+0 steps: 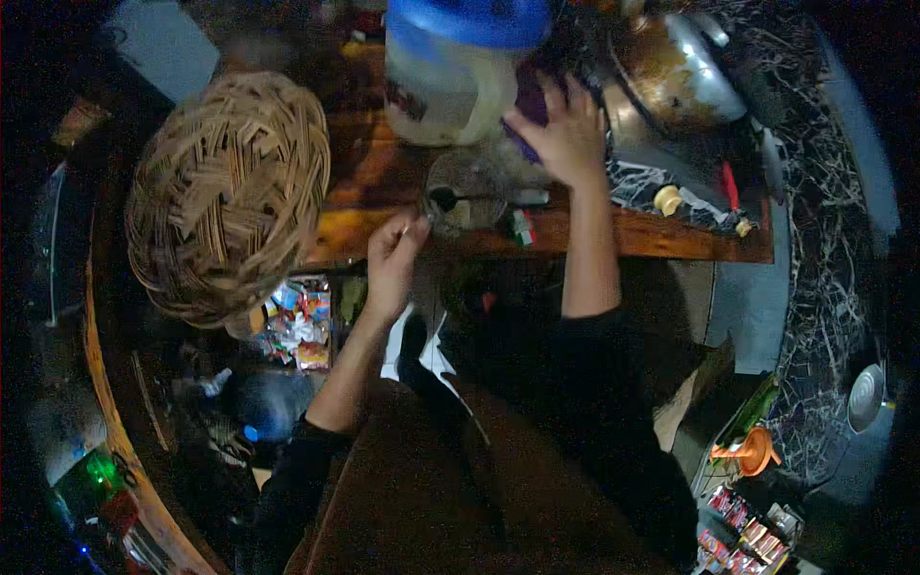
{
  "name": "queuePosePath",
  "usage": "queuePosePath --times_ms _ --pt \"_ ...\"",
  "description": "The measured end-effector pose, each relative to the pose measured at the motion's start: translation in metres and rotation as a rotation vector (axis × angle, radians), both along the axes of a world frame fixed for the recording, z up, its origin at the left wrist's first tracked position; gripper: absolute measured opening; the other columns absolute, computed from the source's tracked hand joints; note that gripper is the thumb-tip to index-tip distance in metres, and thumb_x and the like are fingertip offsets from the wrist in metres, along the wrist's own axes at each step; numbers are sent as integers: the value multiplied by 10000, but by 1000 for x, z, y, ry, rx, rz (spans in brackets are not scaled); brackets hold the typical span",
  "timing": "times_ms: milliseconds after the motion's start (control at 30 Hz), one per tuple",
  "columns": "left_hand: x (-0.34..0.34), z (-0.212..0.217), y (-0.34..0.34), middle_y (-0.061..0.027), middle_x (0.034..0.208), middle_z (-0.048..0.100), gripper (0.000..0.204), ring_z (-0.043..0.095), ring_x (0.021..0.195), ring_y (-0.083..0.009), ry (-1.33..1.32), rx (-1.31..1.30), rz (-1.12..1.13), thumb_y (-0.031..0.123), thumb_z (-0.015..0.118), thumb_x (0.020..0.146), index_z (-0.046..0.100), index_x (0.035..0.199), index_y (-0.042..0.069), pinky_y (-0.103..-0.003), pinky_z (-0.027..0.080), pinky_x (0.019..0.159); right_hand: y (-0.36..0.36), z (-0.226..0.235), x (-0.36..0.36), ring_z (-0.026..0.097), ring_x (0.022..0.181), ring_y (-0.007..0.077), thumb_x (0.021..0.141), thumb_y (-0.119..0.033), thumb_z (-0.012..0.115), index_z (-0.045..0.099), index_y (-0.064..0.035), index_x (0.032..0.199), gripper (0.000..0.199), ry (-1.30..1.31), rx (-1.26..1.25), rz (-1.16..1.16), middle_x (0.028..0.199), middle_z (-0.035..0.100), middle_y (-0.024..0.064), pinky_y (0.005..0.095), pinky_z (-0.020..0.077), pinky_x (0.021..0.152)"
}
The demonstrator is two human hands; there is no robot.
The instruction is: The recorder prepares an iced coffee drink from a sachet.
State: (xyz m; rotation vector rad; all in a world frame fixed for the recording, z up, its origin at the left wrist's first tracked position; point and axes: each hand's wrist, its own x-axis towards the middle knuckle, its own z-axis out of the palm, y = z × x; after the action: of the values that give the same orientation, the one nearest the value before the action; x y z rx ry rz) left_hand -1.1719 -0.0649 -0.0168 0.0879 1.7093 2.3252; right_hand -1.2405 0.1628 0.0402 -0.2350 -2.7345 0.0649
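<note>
Two bare hands out over the wooden bench (353,226)! Left hand (395,251) low, at the near edge, grip narrow, thumb and fingers bunched right by the rim of the clear dish (468,180); pinching anything or not, too blurred to tell. Across now to the right hand (572,144), reaching farther in, grip wide, fingers fanned, thumb out toward the tub (422,91). Close against that hand, a purple thing (530,96); touching or merely overlapping, impossible to tell. Just beyond the dish, that same tub, pale below, bright blue on top. To the dish's right, a small packet (522,228) in red, white and green, near the front edge. Over on the left, the big wicker basket (230,192), jutting past the bench's near edge. Far right, a gleaming metal pot (685,77), with a yellow piece (668,199) and a red handle (730,187) toward the corner.
</note>
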Motion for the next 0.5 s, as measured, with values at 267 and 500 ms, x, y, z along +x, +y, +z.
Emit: queuePosePath --times_ms 267,500 --pt "58 0 -39 39 620 313 308 292 610 -53 -64 119 -16 115 528 775 301 572 71 -223 249 542 -10 2 6 268 1186 381 713 -629 433 424 -102 1205 721 -9 3 28 1280 293 240 432 189 975" --pt "114 -5 -130 -8 610 279 308 287 608 -113 90 18 -144 114 539 726 281 563 63 -261 241 533 76 -11 0 177 1230 371 782 -620 276 283 -120 1295 716 -40 232 -58 1296 232 272 416 103 1003"
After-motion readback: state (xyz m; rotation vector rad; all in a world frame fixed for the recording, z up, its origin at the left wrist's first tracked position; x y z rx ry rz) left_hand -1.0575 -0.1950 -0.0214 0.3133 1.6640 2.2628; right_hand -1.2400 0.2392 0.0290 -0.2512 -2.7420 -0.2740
